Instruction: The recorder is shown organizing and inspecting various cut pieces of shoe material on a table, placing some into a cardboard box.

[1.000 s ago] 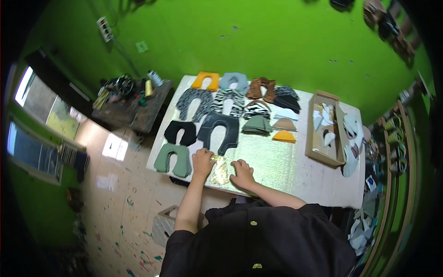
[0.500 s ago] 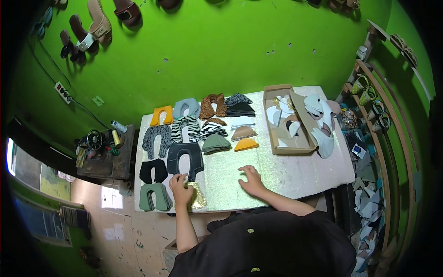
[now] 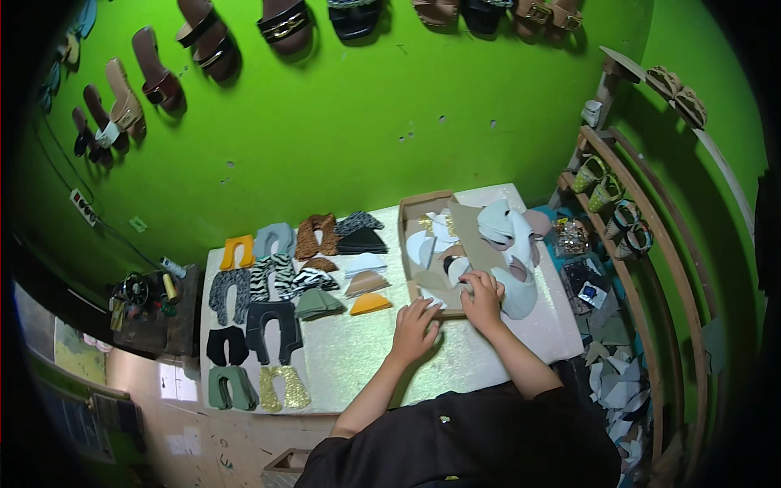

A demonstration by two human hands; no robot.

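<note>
My left hand point(image 3: 416, 329) rests at the near left corner of a shallow cardboard box point(image 3: 403, 232), fingers spread beside a small white piece point(image 3: 429, 298). Just right of it my right hand point(image 3: 485, 302) reaches over the box's near side, its fingers apart at the scraps inside. Whether either hand's fingertips press on a piece is too small to tell. In the box lie white half-moon pieces point(image 3: 421, 249), a beige piece point(image 3: 439, 286) and some gold glitter bits. Pale cut sheets point(image 3: 506, 224) are heaped over the box's right side.
Left of the box, U-shaped pieces in rows include orange point(image 3: 238, 252), black point(image 3: 227, 347), green point(image 3: 231, 389) and gold glitter point(image 3: 285, 389). Half-moon stacks point(image 3: 370, 304) lie between. A wooden rack point(image 3: 647, 195) stands right, scraps point(image 3: 622, 378) below it. Sandals point(image 3: 285, 28) hang on the green wall.
Both hands have moved right and away from me, from the near table edge to the box. My left hand has left the gold glitter piece, now fully visible. The view has shifted right.
</note>
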